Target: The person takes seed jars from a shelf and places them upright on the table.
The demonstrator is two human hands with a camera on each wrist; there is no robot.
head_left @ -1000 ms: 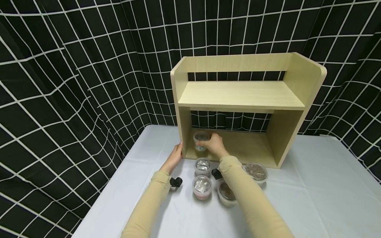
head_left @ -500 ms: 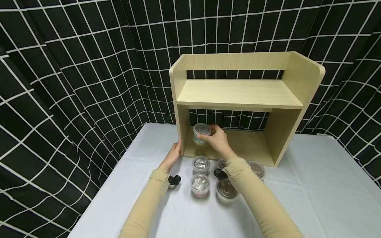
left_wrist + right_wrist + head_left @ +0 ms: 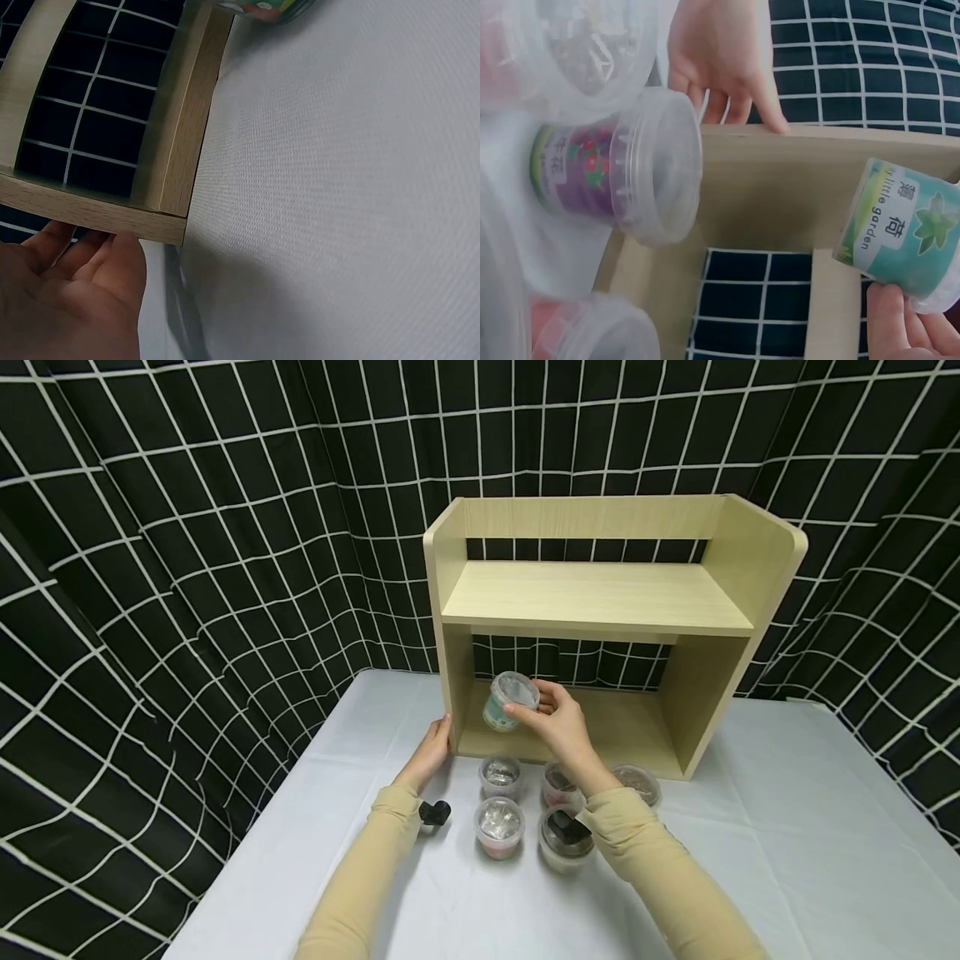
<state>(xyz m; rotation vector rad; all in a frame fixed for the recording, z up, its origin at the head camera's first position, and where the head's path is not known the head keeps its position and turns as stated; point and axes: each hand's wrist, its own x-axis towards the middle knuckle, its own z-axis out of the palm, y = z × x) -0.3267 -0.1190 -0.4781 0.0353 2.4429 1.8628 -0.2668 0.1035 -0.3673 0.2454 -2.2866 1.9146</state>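
My right hand [image 3: 562, 727] grips a small lidded plastic tub [image 3: 497, 713], thumb on one side and fingers on the other. The tub is tilted, in front of the lower compartment of a light wooden shelf unit [image 3: 600, 597], near its left side. In the right wrist view its teal label shows a green leaf and the words "little garden". My left hand [image 3: 429, 750] rests against the outer face of the unit's left side panel [image 3: 112, 217], low down near the front edge. Its fingers reach along the panel, their tips partly hidden behind it in the left wrist view.
Several more lidded tubs stand on the white-covered table before the unit: two at left [image 3: 500, 777], others near my right forearm, including a wide one [image 3: 636, 783]. One has a purple label [image 3: 585, 165]. A black curtain with white grid lines [image 3: 247, 527] hangs behind.
My right hand has raised the tub from low in the lower compartment and tilted it, its teal label coming into sight. My left hand stays at the side panel.
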